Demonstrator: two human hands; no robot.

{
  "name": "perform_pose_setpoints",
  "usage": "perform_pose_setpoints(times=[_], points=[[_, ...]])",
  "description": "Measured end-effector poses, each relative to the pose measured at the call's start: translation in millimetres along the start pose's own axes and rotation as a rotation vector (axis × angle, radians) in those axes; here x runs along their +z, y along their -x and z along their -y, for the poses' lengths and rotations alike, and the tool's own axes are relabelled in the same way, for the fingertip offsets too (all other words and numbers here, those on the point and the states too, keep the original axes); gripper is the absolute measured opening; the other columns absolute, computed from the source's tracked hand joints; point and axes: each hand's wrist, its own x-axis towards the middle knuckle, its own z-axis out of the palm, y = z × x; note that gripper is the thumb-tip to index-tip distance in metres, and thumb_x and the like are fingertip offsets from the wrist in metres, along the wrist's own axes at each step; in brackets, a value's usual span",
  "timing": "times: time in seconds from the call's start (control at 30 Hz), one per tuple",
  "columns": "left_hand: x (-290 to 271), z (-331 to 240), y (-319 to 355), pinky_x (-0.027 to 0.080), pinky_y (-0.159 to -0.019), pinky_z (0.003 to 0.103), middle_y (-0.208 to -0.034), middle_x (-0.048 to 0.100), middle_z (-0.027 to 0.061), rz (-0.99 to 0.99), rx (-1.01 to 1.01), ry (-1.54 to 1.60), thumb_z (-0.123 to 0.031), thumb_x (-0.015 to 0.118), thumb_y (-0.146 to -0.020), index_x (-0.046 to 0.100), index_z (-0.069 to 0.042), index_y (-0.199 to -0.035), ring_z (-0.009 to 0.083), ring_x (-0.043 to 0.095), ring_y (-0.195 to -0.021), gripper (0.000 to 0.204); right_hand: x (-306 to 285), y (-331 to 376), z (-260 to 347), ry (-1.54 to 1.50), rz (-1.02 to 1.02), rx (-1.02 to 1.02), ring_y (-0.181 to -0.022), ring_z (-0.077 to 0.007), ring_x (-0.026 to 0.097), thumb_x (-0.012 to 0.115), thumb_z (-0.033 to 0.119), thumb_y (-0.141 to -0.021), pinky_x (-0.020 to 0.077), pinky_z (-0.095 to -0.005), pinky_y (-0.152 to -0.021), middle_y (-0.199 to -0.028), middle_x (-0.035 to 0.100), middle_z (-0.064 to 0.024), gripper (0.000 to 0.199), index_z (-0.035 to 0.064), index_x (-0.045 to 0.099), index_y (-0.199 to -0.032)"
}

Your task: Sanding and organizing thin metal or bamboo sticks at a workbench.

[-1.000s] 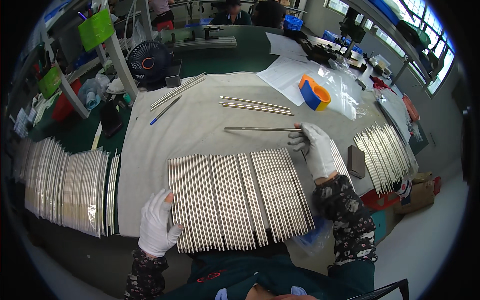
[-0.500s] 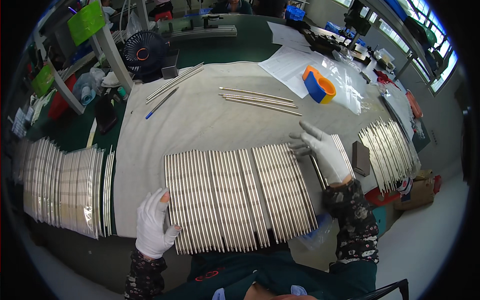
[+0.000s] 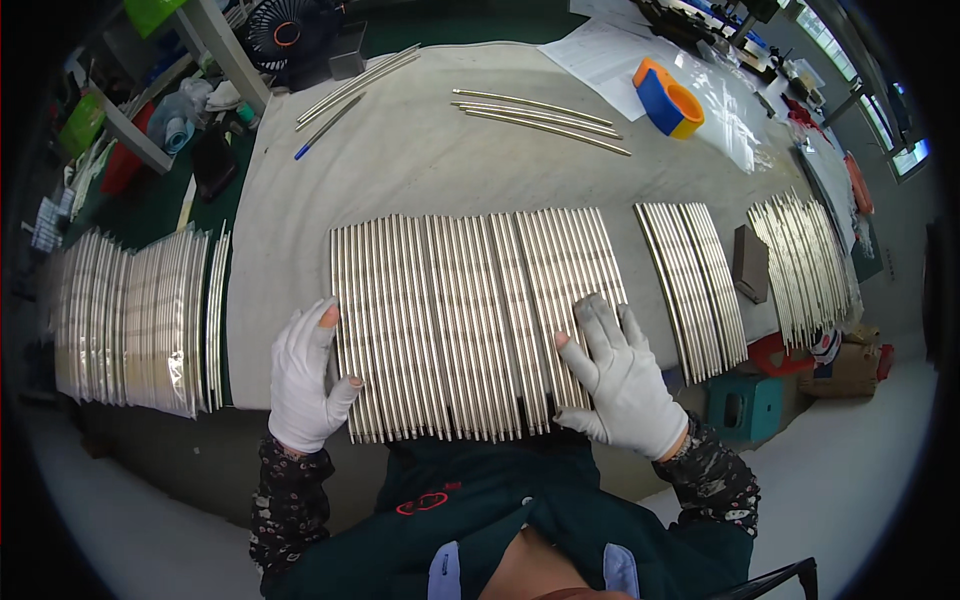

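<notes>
A wide row of thin silvery metal rods (image 3: 460, 320) lies side by side on the cloth-covered table in front of me. At its left edge my left hand (image 3: 308, 378), in a white glove with bare thumb and fingertip showing, rests with fingers apart against the outermost rods. My right hand (image 3: 615, 375), gloved too and smudged dark at the fingertips, is spread over the lower right part of the row, touching rods there. Narrow gaps split the row into groups. A smaller group of rods (image 3: 692, 290) lies separately to the right.
Bagged rods (image 3: 140, 320) lie at the left, and more rods (image 3: 800, 265) at the far right beside a dark block (image 3: 750, 263). Several loose rods (image 3: 540, 115), a blue-tipped pen (image 3: 328, 127) and an orange-blue tape-like ring (image 3: 668, 98) lie farther back. A fan (image 3: 280, 35) stands at the back left.
My right hand has come down from above the right-hand rods onto the main row. The row's right-hand group now sits closer to the rest. The view has tilted downward.
</notes>
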Motion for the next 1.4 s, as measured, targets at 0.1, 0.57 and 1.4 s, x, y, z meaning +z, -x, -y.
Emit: perform_pose_setpoints(times=[0.1,0.57,1.4], points=[[1,-1,0,0.036,-0.099,0.047,-0.126,0.053,0.0209,0.001,-0.007,0.011,-0.061,0.041,-0.091,0.038,-0.003,-0.139,0.0382,0.051,-0.116,0.075,0,-6,10,-0.022,-0.001,-0.023,-0.132,-0.0454,0.030,0.048,0.067,-0.080,0.0215,-0.0578,-0.108,-0.136,0.037,-0.0292,0.085,0.0043,0.038,-0.136],[0,-4,1,0.034,-0.103,0.048,-0.128,0.052,0.0190,0.024,-0.035,-0.024,-0.063,0.038,-0.091,0.038,-0.004,-0.140,0.0357,0.050,-0.119,0.077,0,-12,27,-0.086,-0.032,-0.036,-0.131,-0.0449,0.031,0.061,0.060,-0.075,0.0234,-0.0549,-0.109,-0.137,0.037,-0.0293,0.083,0.0036,0.043,-0.133],[2,0,2,0.035,-0.102,0.046,-0.127,0.052,0.0204,0.004,-0.006,-0.017,-0.062,0.038,-0.091,0.041,-0.001,-0.136,0.0365,0.050,-0.117,0.075,-1,-11,30,-0.040,-0.051,-0.010,-0.131,-0.0416,0.035,0.060,0.064,-0.073,0.0264,-0.0540,-0.108,-0.135,0.042,-0.0261,0.085,0.0013,0.046,-0.128]])
